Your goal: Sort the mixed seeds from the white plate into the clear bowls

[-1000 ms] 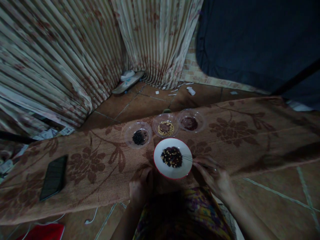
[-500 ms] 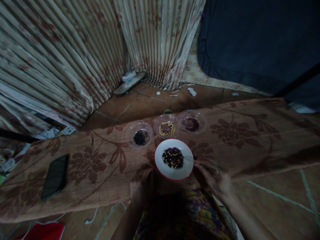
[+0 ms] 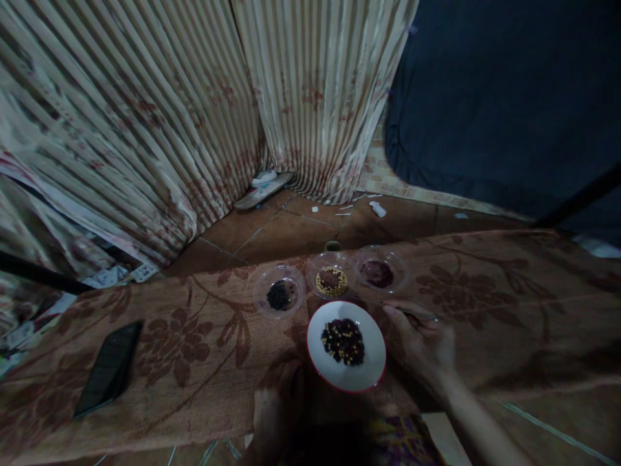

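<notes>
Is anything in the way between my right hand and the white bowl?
Nothing visible stands between them: your right hand, gripping a thin metal tool, is just right of the white bowl, with only brown cloth showing in the gap.

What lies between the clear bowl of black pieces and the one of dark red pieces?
The head view shows a third clear bowl, holding yellow pieces, between them.

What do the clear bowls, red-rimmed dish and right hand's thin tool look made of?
Clear bowls: probably glossy plastic, or glass; see-through with glints.
Red-rimmed dish: smooth ceramic or enamel, perhaps; white, softly shiny.
Thin tool: likely polished metal; its end glints, but dimness leaves doubt.
</notes>
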The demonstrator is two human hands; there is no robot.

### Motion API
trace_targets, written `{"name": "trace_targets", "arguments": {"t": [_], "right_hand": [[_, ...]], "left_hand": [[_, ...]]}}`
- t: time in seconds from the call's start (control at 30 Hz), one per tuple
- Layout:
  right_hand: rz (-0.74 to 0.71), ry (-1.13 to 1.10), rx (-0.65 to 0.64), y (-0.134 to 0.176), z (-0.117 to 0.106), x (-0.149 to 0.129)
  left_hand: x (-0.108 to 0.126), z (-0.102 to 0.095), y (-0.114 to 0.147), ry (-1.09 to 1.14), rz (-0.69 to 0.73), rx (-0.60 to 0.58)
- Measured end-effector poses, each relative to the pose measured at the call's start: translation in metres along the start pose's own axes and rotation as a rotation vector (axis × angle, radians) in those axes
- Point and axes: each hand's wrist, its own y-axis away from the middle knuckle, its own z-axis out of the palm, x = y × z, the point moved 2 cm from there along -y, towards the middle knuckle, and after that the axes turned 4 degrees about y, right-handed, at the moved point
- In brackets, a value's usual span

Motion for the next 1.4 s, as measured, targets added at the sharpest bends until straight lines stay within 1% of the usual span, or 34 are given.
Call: {"name": "trace_targets", "arguments": {"t": [0.1, 0.2, 0.3, 0.47, 0.57, 0.73, 0.83, 1.07, 1.4], "right_hand": [[-0.023, -0.069, -0.006, -0.019, 0.019, 0.000], [-0.020, -0.108, 0.024, -0.024, 0.028, 0.004], [0.003, -0.086, 0.056, -0.017, 0.023, 0.009], [-0.003, -0.030, 0.005, -0.008, 0.013, 0.008], [-0.030, 0.002, -0.088, -0.015, 0.019, 0.002], [-0.114, 0.075, -0.370, -0.035, 0.046, -0.004], [-0.127, 0.133, -0.437, -0.040, 0.055, 0.000], [-0.145, 0.179, -0.424, -0.039, 0.059, 0.010], [-0.166, 0.204, -0.396, -0.039, 0.062, 0.009]], "left_hand": [[-0.004, 0.005, 0.004, 0.000, -0.004, 0.009], [-0.006, 0.008, 0.007, 0.007, -0.010, 0.009], [-0.006, 0.008, 0.007, 0.009, -0.008, 0.022], [-0.006, 0.008, 0.007, 0.028, -0.024, 0.003], [-0.005, 0.008, 0.008, 0.035, -0.030, 0.003], [-0.006, 0.009, 0.009, 0.013, -0.042, -0.006], [-0.005, 0.010, 0.010, 0.012, -0.035, -0.010], [0.000, 0.006, 0.007, 0.019, -0.030, 0.008], [0.005, 0.001, 0.005, 0.029, -0.055, -0.033]]}}
